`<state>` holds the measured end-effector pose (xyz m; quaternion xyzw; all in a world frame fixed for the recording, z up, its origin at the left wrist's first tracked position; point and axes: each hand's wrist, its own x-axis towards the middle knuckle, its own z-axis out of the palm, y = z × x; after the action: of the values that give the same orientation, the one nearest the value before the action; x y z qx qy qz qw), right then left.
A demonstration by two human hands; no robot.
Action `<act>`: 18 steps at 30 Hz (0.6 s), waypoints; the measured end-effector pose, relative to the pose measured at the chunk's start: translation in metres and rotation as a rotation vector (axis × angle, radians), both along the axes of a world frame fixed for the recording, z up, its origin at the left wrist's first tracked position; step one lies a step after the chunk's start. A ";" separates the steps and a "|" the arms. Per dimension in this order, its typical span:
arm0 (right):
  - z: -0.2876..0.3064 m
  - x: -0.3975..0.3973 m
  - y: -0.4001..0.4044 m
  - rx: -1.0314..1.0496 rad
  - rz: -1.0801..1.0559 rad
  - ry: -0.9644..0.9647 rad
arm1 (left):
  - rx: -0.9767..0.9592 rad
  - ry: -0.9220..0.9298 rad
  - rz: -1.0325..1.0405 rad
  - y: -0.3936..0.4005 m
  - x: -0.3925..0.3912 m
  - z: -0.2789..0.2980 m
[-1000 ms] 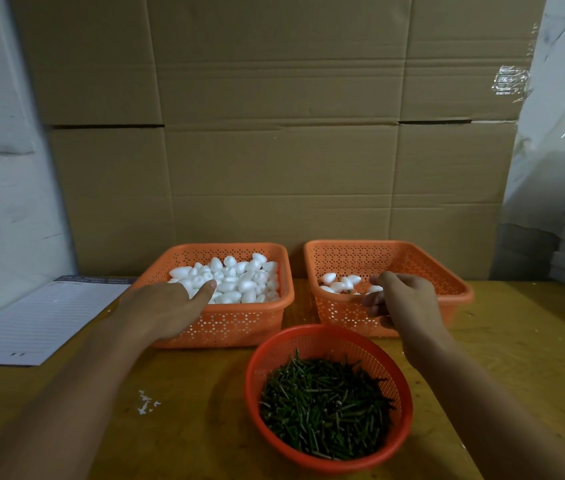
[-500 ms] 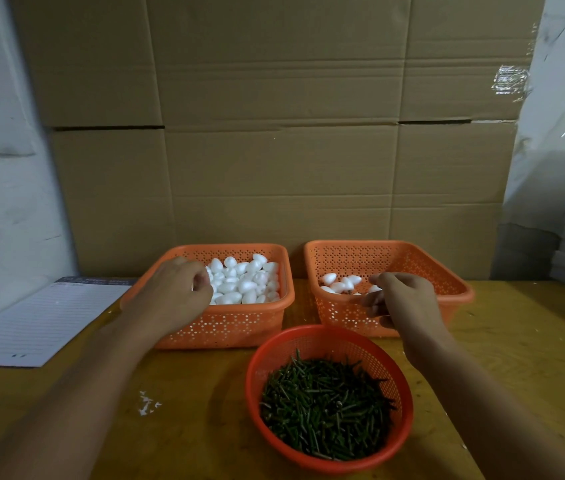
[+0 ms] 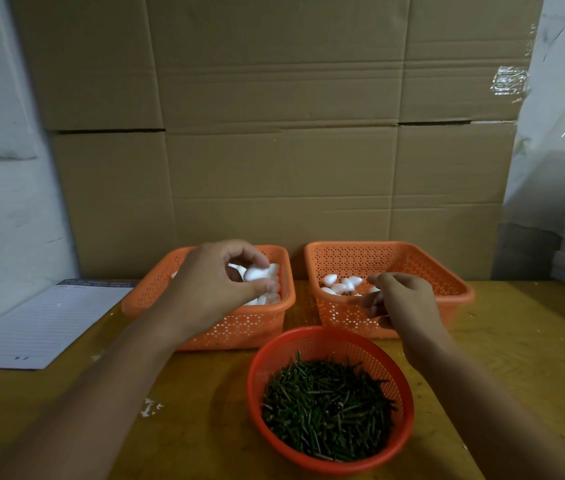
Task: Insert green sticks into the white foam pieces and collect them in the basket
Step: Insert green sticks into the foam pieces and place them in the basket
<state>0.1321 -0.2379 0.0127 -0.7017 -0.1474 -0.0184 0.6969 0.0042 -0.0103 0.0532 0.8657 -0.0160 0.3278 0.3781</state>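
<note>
The white foam pieces [image 3: 267,282] are small, smooth, egg-shaped lumps heaped in the rectangular orange basket [image 3: 205,327] at ten o'clock on the worktop [image 3: 533,341], with a few more lying in the second orange basket [image 3: 447,289] at one o'clock, while the green sticks [image 3: 326,403] fill the round red basket [image 3: 402,441] at six o'clock. My left hand [image 3: 215,289] reaches over the heap and pinches one foam piece [image 3: 255,273] between thumb and curled fingers. My right hand [image 3: 402,303] hovers at the near rim of the second basket with fingers curled in, and I cannot tell whether it holds anything.
</note>
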 end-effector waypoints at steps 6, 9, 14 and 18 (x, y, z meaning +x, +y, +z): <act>0.000 0.000 0.000 0.006 0.000 0.013 | -0.025 0.014 -0.128 -0.012 -0.004 0.001; 0.001 0.000 0.001 0.012 0.004 0.019 | -0.044 0.029 -0.188 -0.015 -0.004 0.001; 0.000 -0.001 -0.001 0.000 0.013 0.012 | -0.005 0.022 -0.213 -0.021 -0.003 -0.001; 0.001 -0.001 -0.001 -0.009 0.012 0.003 | 0.033 0.050 -0.219 -0.026 -0.003 -0.002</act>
<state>0.1306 -0.2385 0.0132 -0.7039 -0.1509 -0.0123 0.6939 0.0007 -0.0359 0.0515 0.8727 -0.1066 0.2627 0.3975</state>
